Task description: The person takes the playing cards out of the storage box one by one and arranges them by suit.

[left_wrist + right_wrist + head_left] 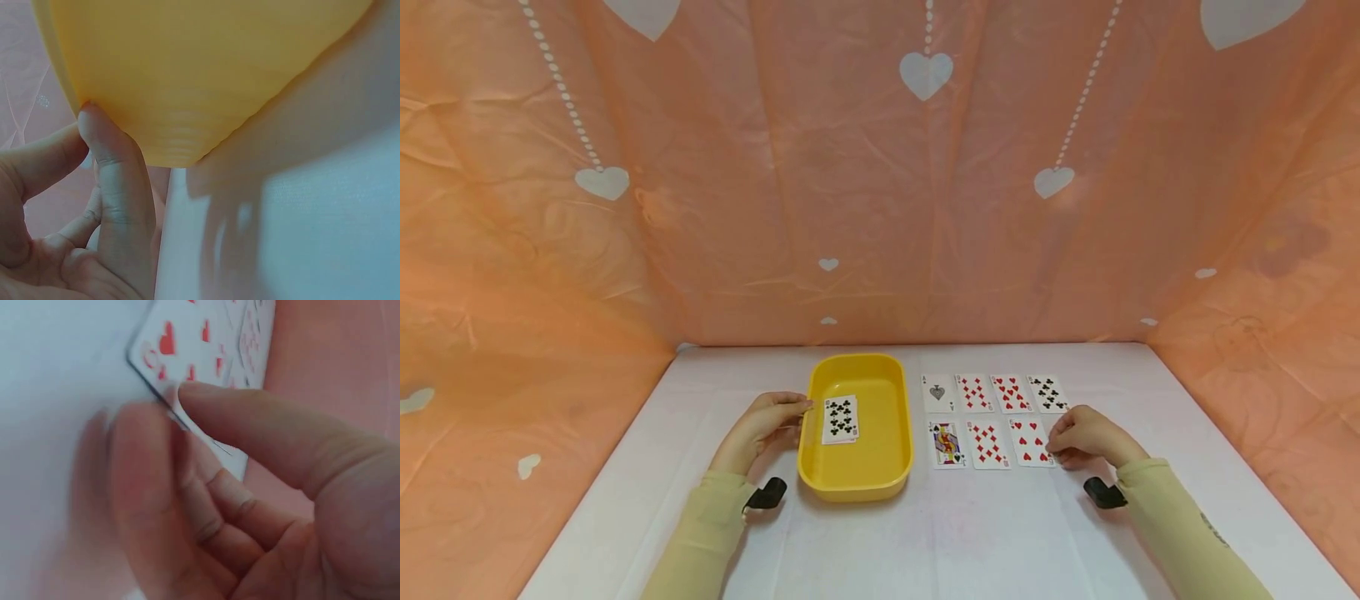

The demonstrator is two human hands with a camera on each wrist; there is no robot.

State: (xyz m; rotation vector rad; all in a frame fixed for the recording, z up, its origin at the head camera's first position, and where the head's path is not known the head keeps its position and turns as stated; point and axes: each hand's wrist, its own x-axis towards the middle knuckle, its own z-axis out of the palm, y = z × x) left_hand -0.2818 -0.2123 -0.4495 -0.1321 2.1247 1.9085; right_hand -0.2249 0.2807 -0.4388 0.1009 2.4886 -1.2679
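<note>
My left hand [766, 421] is at the left side of a yellow plastic tray [857, 492], pinching its rim between thumb and finger; the left wrist view shows this grip from below the rim. A small stack of playing cards [840, 419] lies face up in the tray, a club card on top. On the right, my right hand [1088, 435] pinches the right edge of a hearts card [1028, 440] at the end of the front row. In the right wrist view, the thumb lies over that hearts card [181, 344] and the index finger is at its edge.
Face-up cards form two rows right of the tray. The back row has an ace [937, 392], a diamond card [974, 392], a hearts card [1011, 392] and a club card [1048, 393]. A jack [947, 444] and a diamond card [988, 445] lie in front.
</note>
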